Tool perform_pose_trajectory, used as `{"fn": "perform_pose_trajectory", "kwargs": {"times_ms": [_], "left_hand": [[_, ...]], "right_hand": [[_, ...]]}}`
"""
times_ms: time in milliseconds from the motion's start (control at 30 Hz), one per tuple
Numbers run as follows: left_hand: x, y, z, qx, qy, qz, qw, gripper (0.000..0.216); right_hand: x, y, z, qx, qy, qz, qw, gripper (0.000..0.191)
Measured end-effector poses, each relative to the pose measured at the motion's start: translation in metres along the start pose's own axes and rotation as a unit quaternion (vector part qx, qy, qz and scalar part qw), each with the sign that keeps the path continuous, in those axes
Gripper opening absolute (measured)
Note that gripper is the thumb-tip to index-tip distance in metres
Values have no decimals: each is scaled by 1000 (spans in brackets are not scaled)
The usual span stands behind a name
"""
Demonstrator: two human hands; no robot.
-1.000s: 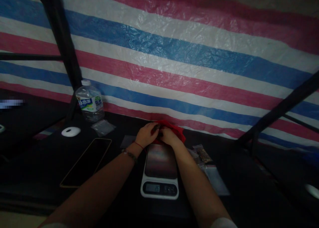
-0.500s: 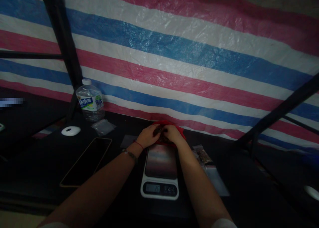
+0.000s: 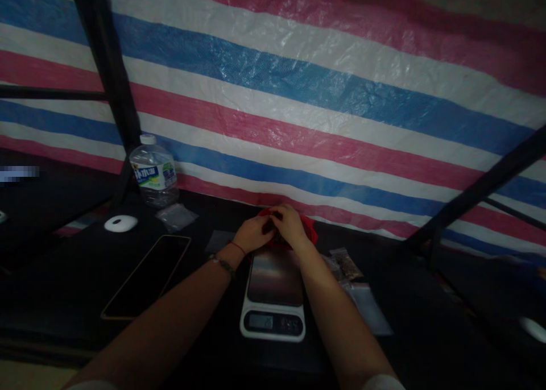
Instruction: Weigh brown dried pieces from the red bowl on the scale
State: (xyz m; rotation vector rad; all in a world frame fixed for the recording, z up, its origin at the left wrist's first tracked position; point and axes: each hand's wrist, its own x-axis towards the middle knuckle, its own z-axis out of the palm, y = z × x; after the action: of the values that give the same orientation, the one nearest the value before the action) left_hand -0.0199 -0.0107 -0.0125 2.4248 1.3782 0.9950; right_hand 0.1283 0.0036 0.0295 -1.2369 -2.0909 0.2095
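Note:
Both my hands meet at the far end of a white digital kitchen scale [image 3: 273,296] on a dark table. My left hand [image 3: 252,233] is curled, its fingers pinched against those of my right hand [image 3: 290,226]. They work at a red bag or cloth [image 3: 310,231] that lies just behind the scale. Something small and dark sits between the fingertips; I cannot make out what it is. The scale's steel platform is bare and its display is lit.
A dark phone [image 3: 147,276] lies left of the scale. A white round object [image 3: 121,223], a small clear bag [image 3: 176,216] and a water bottle [image 3: 154,171] stand further left. Clear packets [image 3: 350,268] lie right of the scale. A striped tarp [image 3: 298,94] and black poles back the table.
My right hand has shifted slightly left and up over the red bag, closer to my left hand. The rest is unmoved.

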Motion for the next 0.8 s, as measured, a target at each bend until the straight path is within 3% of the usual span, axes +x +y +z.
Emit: {"fn": "perform_pose_trajectory", "kwargs": {"times_ms": [433,800], "left_hand": [[1,-6,5,-6,21,-20,1000,28],[2,-7,8,-1,-1,-36,999,30]], "right_hand": [[-1,-12,-15,-46,-101,-28,993,24],[-2,-12,-16,-60,-119,-44,990,34]]}}
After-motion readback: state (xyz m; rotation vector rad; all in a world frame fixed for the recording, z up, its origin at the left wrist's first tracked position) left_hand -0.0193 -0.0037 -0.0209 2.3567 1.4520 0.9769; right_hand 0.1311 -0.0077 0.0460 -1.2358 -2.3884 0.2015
